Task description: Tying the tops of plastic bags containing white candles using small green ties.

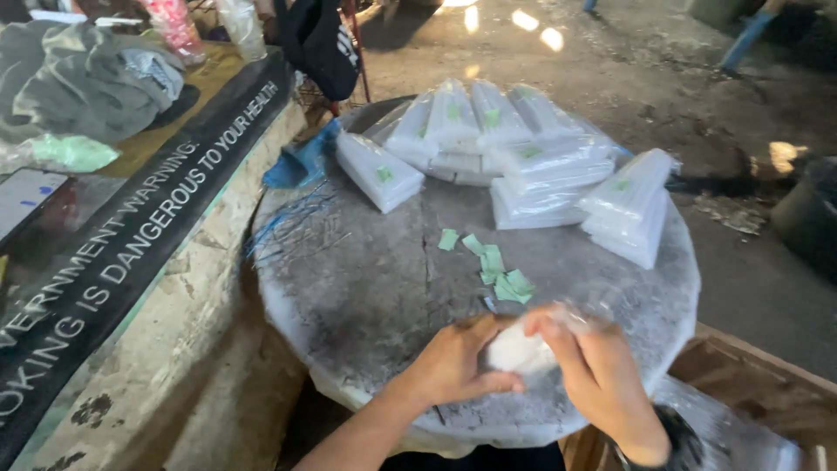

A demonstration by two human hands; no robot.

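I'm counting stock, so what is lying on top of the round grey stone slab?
On the round grey stone slab lie clear packets of white sticks, loose green paper slips and thin blue strands. Both hands cover another white bundle, hiding most of it.

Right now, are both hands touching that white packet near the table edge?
Touching. The head view shows the left hand and right hand wrapped around the white packet, fingers pressed against it.

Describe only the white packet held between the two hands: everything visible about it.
The white packet looks like a clear plastic bag filled with white sticks, blurred in this view. It sits low at the near edge of the round stone table. The left hand cups its left side; the right hand grips its right end, where loose clear plastic sticks up. Its contents cannot be made out further.
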